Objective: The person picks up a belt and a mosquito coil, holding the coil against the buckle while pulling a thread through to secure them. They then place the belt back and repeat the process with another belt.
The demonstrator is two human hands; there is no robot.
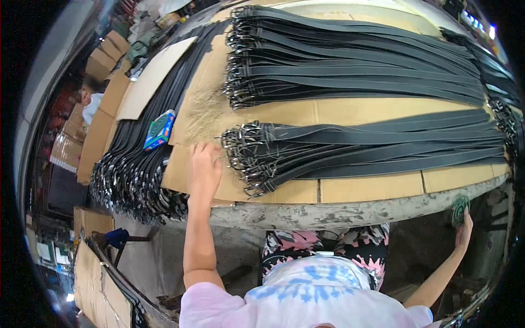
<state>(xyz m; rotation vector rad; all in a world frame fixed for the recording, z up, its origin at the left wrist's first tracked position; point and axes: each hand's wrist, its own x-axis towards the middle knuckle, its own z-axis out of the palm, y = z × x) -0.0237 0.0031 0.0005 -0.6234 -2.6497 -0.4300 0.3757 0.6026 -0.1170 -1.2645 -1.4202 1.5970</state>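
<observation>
Black belts with metal buckles lie in two bundles on the cardboard-covered table (372,190). The lower bundle (383,145) has its buckles (249,156) at the left, with thin loose strands among them. Just left of these buckles is my left hand (205,158), fingers bent and close together over the cardboard; what they hold, if anything, is too small to name. The upper bundle (355,60) lies farther back. At the right, beyond the table's front edge, my right hand (465,227) grips a green coiled object (460,212).
More belts with buckles (139,183) hang over the table's left side, with a blue and green box (159,130) on top. Cardboard boxes (104,123) stand at the left, where a person (92,104) is partly visible. Another buckle pile (502,117) is far right.
</observation>
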